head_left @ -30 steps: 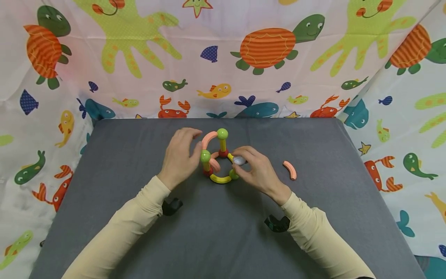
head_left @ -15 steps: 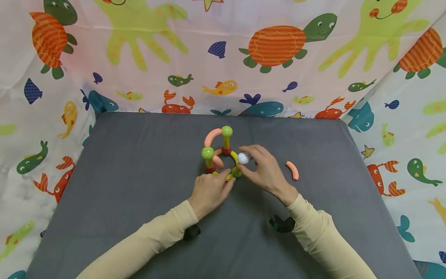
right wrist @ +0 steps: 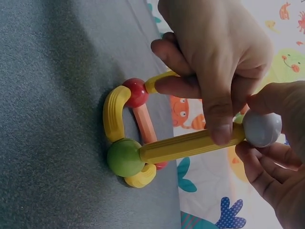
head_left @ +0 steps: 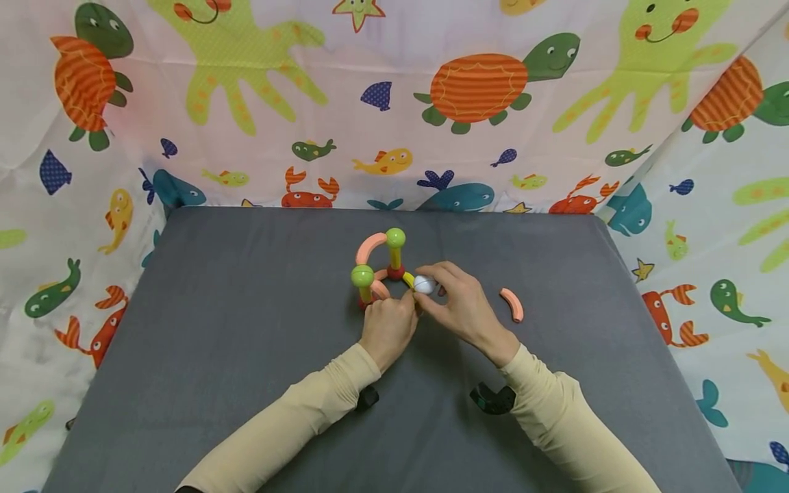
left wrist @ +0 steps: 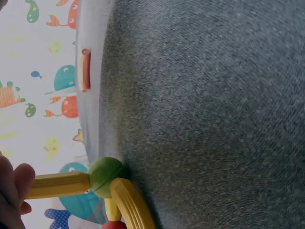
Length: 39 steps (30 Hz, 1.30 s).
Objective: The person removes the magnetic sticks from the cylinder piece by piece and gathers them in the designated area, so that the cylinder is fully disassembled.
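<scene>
A toy frame of coloured sticks and balls stands on the table. In the right wrist view its upright yellow rod [right wrist: 188,145] rises from a green ball [right wrist: 126,158] at the base, with a white ball [right wrist: 262,128] at the rod's upper end. My left hand [head_left: 390,332] pinches this rod just below the white ball. The fingers of my right hand [head_left: 466,311] grip the white ball. Two more light green balls [head_left: 362,276] top the other posts, joined by a pink curved stick [head_left: 368,247]. Red balls [right wrist: 136,92] and yellow curved sticks [right wrist: 114,114] form the base.
A loose pink curved stick [head_left: 511,305] lies on the grey cloth-covered table [head_left: 246,287], right of my right hand. A patterned curtain [head_left: 382,103] stands along the far edge and both sides.
My left hand has come down from beside the upper pink stick, crossed the frame's front, and taken hold of the yellow rod. My right hand stays on the white ball.
</scene>
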{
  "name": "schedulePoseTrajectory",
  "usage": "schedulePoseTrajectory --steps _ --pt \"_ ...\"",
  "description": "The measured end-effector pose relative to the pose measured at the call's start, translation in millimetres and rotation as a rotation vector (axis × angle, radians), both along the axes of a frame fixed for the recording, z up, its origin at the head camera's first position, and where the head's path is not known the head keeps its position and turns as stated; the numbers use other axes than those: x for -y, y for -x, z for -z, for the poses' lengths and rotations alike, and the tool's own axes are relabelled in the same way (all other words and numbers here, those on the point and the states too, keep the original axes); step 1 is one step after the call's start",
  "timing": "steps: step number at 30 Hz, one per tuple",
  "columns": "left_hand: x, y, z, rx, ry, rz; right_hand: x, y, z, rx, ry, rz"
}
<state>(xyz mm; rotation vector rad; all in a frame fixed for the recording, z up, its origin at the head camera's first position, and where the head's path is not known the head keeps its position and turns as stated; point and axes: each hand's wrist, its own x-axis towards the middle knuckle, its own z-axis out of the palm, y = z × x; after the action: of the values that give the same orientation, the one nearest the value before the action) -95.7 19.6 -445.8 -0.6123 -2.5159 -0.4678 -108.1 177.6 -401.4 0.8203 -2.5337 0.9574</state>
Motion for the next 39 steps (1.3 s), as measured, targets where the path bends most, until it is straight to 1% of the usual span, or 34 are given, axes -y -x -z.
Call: schedulePoseTrajectory --steps 4,9,14,16,18,19,20,22,24,26,27,29,31,32,36,39 --pt "-1.1 1.8 -1.8 -0.019 -0.007 -0.014 1 -0.3 -2.0 -0.016 -0.001 0.002" --pt "-1.2 3.6 -5.5 -0.018 -0.018 0.002 1 -0.2 -4.4 -0.039 -0.014 0.012" --pt "-1.3 5.9 -8.5 -0.021 -0.016 0.0 3 1.0 -8.7 -0.087 -0.031 0.037" --pt "-1.6 7.1 -9.6 -0.023 -0.019 -0.002 3 2.3 -13.1 -0.09 -0.008 0.057" --pt "-2.0 8.1 -10.1 -0.018 -0.031 0.002 2 4.8 -17.7 -0.052 0.042 0.092" --pt "-2.3 8.3 -10.4 -0.014 -0.035 0.004 2 6.9 -19.3 -0.003 0.08 0.12" --pt "-2.5 8.4 -10.5 -0.007 -0.037 0.006 0 10.0 -19.5 0.068 0.124 0.154" --pt "-3.2 8.0 -10.1 0.003 -0.039 0.007 -6 19.0 -14.6 0.269 0.253 0.218" --pt "-3.8 6.7 -8.8 0.017 -0.031 0.005 -14 30.6 -3.5 0.513 0.395 0.296" --pt "-4.2 5.1 -7.0 0.028 -0.018 0.001 -21 43.1 11.3 0.754 0.526 0.369" --pt "-4.4 4.3 -6.2 0.031 -0.013 -0.001 -24 48.7 18.7 0.858 0.584 0.393" --pt "-4.5 2.8 -4.7 0.031 -0.003 -0.002 -27 57.9 31.0 1.011 0.635 0.441" --pt "-4.5 1.8 -3.8 0.022 0.002 -0.004 -26 65.5 40.1 1.106 0.678 0.471" --pt "-4.5 1.5 -3.6 0.016 0.006 -0.005 -24 68.8 43.4 1.136 0.703 0.481" --pt "-3.8 0.7 -4.1 -0.001 0.016 -0.011 -17 79.1 49.3 1.208 0.806 0.517" --pt "-4.7 0.1 -5.0 -0.005 0.017 -0.008 -17 82.2 49.8 1.237 0.858 0.555"
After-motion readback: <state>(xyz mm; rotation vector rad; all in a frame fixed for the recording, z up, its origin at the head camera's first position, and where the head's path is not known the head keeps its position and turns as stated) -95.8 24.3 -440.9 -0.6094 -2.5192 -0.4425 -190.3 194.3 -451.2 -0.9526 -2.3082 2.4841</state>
